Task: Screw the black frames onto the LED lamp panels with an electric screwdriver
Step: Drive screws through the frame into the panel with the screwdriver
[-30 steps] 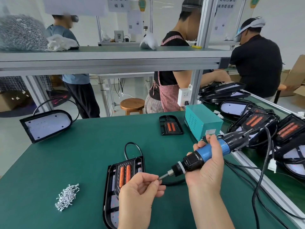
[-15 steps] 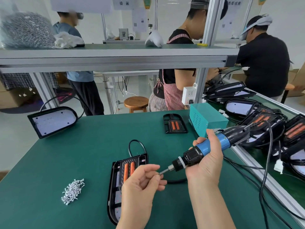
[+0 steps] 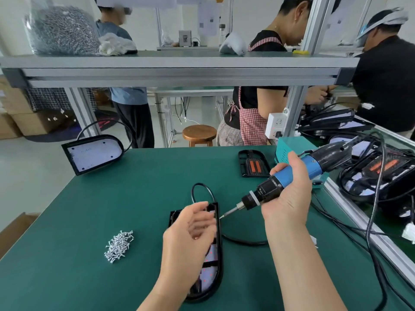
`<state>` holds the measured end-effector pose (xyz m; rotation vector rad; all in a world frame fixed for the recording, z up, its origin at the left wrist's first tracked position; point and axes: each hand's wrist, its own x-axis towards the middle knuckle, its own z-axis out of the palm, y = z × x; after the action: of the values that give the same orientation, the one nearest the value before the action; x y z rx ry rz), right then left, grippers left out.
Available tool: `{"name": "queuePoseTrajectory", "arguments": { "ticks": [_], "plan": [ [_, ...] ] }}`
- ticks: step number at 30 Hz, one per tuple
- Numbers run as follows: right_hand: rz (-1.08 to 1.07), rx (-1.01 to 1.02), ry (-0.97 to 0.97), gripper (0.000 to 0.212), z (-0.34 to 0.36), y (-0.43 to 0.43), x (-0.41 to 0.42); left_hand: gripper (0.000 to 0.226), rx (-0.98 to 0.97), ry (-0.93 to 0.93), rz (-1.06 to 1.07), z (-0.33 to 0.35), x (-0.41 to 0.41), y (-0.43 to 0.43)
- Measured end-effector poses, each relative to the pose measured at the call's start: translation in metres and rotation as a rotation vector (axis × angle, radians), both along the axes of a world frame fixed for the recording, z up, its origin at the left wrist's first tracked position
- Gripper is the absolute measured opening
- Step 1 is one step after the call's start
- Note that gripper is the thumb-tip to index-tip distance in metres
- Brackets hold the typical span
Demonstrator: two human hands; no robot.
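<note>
A black frame lies on an LED lamp panel [image 3: 212,263] in front of me on the green table [image 3: 78,221], its black cable looping behind it. My left hand [image 3: 188,234] is over the panel's upper half with loosely bent fingers, hiding the orange cells there. My right hand [image 3: 289,198] grips the blue and black electric screwdriver [image 3: 312,166]. The tool slants down to the left, and its bit tip meets the frame's upper right edge. A heap of silver screws [image 3: 119,245] lies left of the panel.
Another lamp panel [image 3: 92,153] rests at the table's far left edge. A loose black frame [image 3: 253,164] and a teal power box [image 3: 284,148] are at the back right. Stacked lamps [image 3: 379,173] and cables [image 3: 336,223] fill the right side. People work beyond an overhead shelf [image 3: 179,68].
My left hand has left the screwdriver's bit, where it pinched near the tip, and moved down over the panel. The screwdriver has tilted so its bit reaches the frame's right edge.
</note>
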<state>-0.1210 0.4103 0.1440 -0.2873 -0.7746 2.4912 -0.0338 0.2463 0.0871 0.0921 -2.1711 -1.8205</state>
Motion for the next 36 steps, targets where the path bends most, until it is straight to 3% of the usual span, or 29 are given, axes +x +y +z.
{"name": "queuePoseTrajectory", "arguments": {
  "ticks": [2,5,7,13,22,36],
  "plan": [
    [0.021,0.045,-0.005,0.023,0.006,-0.002,-0.005,0.032,-0.268,0.026,0.197,-0.004,-0.002,-0.015],
    [0.028,0.137,0.046,0.019,0.013,-0.01,-0.011,0.042,-0.506,-0.212,0.227,-0.011,-0.007,-0.036],
    [0.016,0.23,0.08,0.018,0.018,-0.018,-0.014,0.05,-0.454,-0.323,0.116,-0.013,-0.01,-0.042],
    [0.052,0.444,0.175,0.027,0.02,-0.039,-0.028,0.058,-0.343,-0.355,-0.08,-0.014,-0.022,-0.038],
    [0.075,0.572,0.11,0.023,0.002,-0.043,-0.04,0.065,-0.435,-0.328,-0.072,-0.021,-0.031,-0.031],
    [0.126,0.649,0.067,0.018,-0.006,-0.047,-0.04,0.064,-0.417,-0.323,-0.073,-0.025,-0.033,-0.032]
  ]
}}
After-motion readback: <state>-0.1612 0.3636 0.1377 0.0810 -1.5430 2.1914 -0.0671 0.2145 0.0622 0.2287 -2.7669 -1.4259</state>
